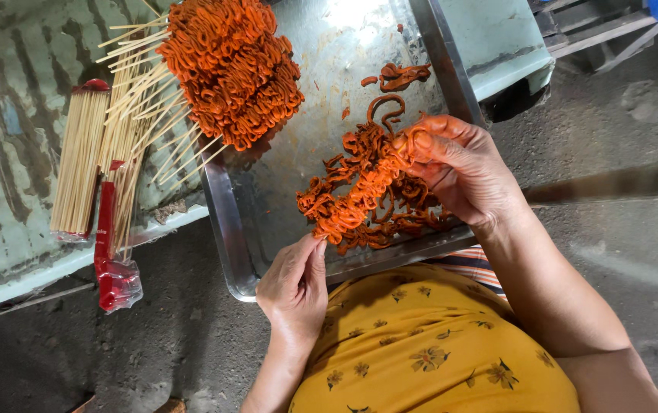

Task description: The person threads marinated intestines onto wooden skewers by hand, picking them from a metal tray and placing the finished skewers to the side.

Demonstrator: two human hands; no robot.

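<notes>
My left hand (296, 284) pinches the near end of a wooden skewer threaded with orange marinated strips (359, 191). My right hand (459, 164) grips the far end of that threaded skewer, fingers closed around the strips. The skewer hangs slanted over a metal tray (225, 222). Loose orange strips (401, 210) lie in the tray under it. A pile of finished skewers (229, 65) rests on the tray's far left corner, sticks pointing left.
Bundles of bare bamboo skewers (80, 157) in clear and red wrapping (111, 260) lie on the pale green bench (8, 99) left of the tray. Grey concrete floor (612, 115) lies to the right. My yellow flowered clothing (420, 344) fills the bottom.
</notes>
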